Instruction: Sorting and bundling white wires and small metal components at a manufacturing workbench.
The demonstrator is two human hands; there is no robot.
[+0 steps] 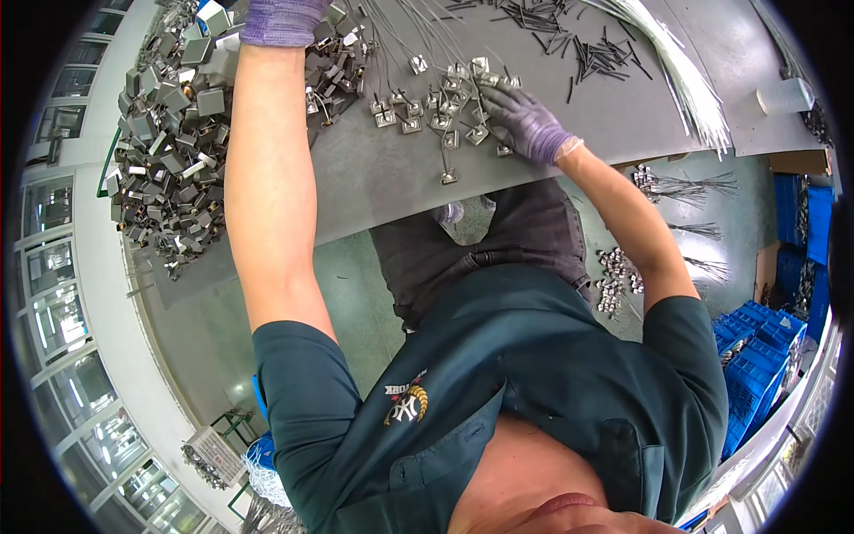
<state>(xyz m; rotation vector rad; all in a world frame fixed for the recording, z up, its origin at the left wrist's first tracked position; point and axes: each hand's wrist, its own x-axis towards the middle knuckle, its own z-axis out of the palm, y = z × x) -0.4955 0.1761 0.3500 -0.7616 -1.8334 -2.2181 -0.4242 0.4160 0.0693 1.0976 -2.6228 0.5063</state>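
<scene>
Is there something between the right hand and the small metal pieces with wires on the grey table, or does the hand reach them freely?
Nothing visible stands in the way. The right hand, in a purple glove, already lies on the cluster of small metal pieces with wires on the grey table. The left hand is apart, by the heap of metal brackets.

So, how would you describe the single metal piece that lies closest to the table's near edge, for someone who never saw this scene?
Start at the grey table and find the right hand in its purple glove, resting on a cluster of small square metal clips on wires. Just below that cluster, toward the table's near edge, lies one clip on a short wire. It lies alone, apart from the rest.
</scene>
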